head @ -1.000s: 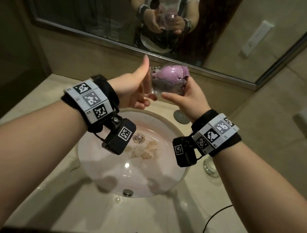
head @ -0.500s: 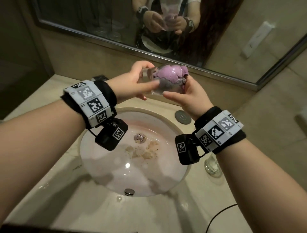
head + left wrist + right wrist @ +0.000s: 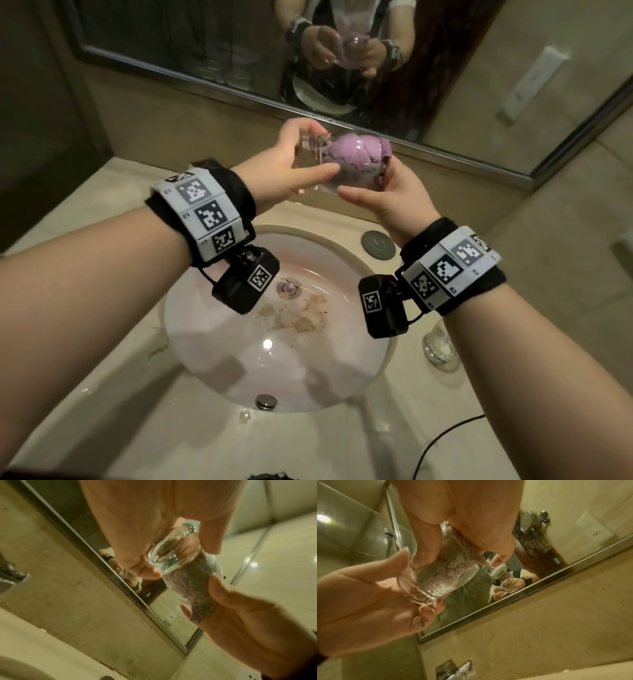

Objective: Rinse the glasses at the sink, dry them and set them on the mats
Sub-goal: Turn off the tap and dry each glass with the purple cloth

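Note:
A clear glass (image 3: pixel 313 154) lies tipped on its side above the sink (image 3: pixel 346 255), with a purple cloth (image 3: pixel 358 154) stuffed into its mouth. My left hand (image 3: pixel 298 168) grips the thick base end, thumb and fingers around it; the left wrist view shows the glass base (image 3: pixel 173 555) between them. My right hand (image 3: pixel 390 195) holds the mouth end, its thumb along the glass wall and the cloth (image 3: pixel 192 588) bunched against the palm. In the right wrist view the glass (image 3: pixel 436 577) sits between both hands, water drops on its inside.
The basin holds brownish residue (image 3: pixel 298 315) near the drain (image 3: pixel 288 287). A second glass (image 3: pixel 440 346) stands on the counter at right, beside a round button (image 3: pixel 376 245). A mirror (image 3: pixel 205 51) runs along the back wall. A black cable (image 3: pixel 445 438) crosses the counter's front right.
My left hand went from thumb-up beside the glass to a grip round its base. Both hands and the glass shifted slightly up and right; the cloth stayed in the glass.

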`<move>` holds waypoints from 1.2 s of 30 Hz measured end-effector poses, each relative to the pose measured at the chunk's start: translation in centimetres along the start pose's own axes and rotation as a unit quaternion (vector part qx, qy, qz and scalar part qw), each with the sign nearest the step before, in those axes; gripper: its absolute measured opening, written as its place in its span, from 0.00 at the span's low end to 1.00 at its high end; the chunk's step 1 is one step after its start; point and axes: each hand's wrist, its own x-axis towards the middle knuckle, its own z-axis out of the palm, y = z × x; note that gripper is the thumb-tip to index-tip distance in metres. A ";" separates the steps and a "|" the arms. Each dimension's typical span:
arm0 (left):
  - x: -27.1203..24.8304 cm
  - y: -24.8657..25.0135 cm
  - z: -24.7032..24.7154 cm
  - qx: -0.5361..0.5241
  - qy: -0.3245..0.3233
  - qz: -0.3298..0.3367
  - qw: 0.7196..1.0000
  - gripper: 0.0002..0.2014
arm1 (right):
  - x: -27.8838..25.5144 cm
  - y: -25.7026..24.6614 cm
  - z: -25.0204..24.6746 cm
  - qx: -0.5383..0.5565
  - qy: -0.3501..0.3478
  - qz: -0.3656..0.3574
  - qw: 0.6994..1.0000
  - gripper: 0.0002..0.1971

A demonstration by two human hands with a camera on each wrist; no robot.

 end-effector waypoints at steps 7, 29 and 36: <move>0.9 0.6 0.8 -0.228 -0.020 -0.165 0.959 0.31 | 0.6 0.1 0.0 -0.025 0.003 -0.045 0.999 0.25; 0.8 1.4 0.9 -0.057 0.053 -0.084 0.993 0.30 | 0.8 0.3 -1.1 0.051 -0.043 -0.008 0.998 0.22; 0.4 1.5 0.1 0.197 0.012 0.043 0.979 0.32 | 0.7 0.2 -1.3 0.035 -0.012 -0.021 0.999 0.28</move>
